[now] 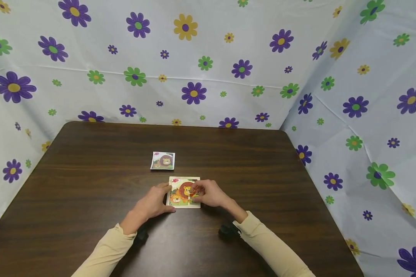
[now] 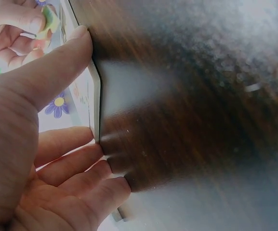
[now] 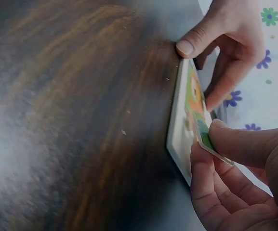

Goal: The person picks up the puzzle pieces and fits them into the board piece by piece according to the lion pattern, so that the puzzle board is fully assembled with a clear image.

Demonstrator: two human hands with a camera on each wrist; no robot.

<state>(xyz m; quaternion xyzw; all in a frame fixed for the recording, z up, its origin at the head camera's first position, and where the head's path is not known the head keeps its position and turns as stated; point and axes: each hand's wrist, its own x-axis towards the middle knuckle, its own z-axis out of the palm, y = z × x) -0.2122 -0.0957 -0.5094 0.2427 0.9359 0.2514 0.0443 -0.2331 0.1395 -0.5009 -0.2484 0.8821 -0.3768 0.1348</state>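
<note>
A square lion jigsaw puzzle in a pale wooden tray (image 1: pixel 183 206) lies flat before me. My left hand (image 1: pixel 154 202) grips the tray at its left side, thumb by the near left corner and fingers along the left edge. Over the puzzle's right part, my right hand (image 1: pixel 210 193) pinches a puzzle piece between thumb and fingers. In the right wrist view that puzzle piece (image 3: pixel 206 139), green-topped with a pale edge, is tilted above the tray. The right hand hides part of the puzzle's right side in the head view.
A small card (image 1: pixel 163 161) with the same lion picture lies just behind the tray on the dark wooden table (image 1: pixel 90 192). White cloth with printed flowers (image 1: pixel 194 93) hangs behind and beside the table. Dark devices (image 1: pixel 228 231) sit under both wrists.
</note>
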